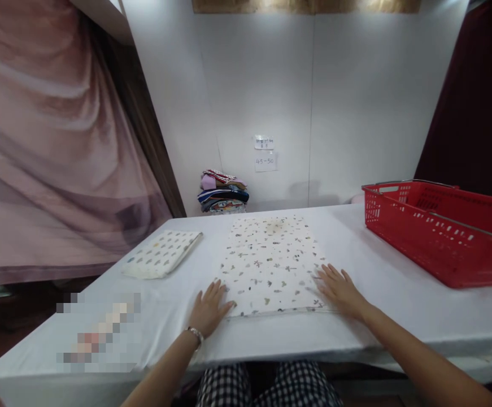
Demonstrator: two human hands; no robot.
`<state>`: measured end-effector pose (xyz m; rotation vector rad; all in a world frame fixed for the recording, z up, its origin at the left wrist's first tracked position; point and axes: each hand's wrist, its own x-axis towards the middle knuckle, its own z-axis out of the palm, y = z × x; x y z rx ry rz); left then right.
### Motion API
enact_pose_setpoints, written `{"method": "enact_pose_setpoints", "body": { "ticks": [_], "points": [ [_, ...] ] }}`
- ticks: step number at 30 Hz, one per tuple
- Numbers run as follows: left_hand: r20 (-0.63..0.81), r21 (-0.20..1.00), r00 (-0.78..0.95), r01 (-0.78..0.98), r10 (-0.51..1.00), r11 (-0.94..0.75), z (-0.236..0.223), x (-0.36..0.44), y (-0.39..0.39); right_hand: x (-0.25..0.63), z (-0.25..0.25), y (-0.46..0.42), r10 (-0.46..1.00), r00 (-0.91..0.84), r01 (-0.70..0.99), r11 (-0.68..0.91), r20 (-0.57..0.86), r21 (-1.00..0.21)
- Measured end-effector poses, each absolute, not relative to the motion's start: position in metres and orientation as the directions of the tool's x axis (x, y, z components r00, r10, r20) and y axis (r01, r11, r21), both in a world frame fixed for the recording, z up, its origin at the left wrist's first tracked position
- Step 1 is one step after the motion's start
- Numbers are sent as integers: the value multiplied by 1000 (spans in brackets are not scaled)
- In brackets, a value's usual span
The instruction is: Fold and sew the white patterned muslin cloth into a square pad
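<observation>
A white cloth printed with small leaf-like figures (271, 265) lies flat and folded in front of me, its layered edge towards me. My left hand (208, 308) rests at its near left corner, fingers spread, a bracelet at the wrist. On the right edge, my right hand (341, 291) lies flat with fingers apart, the fingertips touching the cloth. Neither hand grips anything. To the left lies another folded cloth (163, 253), white with rows of grey cloud-like shapes.
A red plastic basket (423, 240) with metal handles stands on the right of the white-covered table (381, 322). Several folded fabrics (223, 195) are stacked by the back wall, below paper labels (265, 161). A blurred patch (101, 333) covers the near left. A pink curtain (51, 141) hangs left.
</observation>
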<state>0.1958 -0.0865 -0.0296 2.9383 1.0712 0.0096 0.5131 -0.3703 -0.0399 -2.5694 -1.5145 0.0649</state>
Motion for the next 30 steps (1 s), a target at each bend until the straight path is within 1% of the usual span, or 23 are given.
{"method": "enact_pose_setpoints", "body": {
  "ticks": [3, 5, 10, 13, 17, 30],
  "points": [
    [-23, 79, 760, 648, 649, -757, -34, 196, -95, 497, -43, -366, 916, 400, 897, -395, -16, -200],
    [-8, 104, 760, 647, 650, -755, -37, 195, -96, 492, -46, -366, 921, 386, 896, -388, -54, -214],
    [37, 135, 769, 628, 638, -766, -41, 194, -93, 492, -49, -376, 910, 415, 891, -409, -10, -195],
    [32, 152, 763, 635, 646, -758, -41, 194, -94, 491, -53, -381, 907, 422, 897, -414, 16, -156],
    [33, 159, 763, 634, 646, -757, -40, 194, -95, 490, -59, -383, 908, 419, 902, -411, 34, -135],
    [54, 172, 754, 639, 655, -750, -43, 195, -93, 488, -53, -376, 898, 440, 886, -434, 1, -165]
  ]
}}
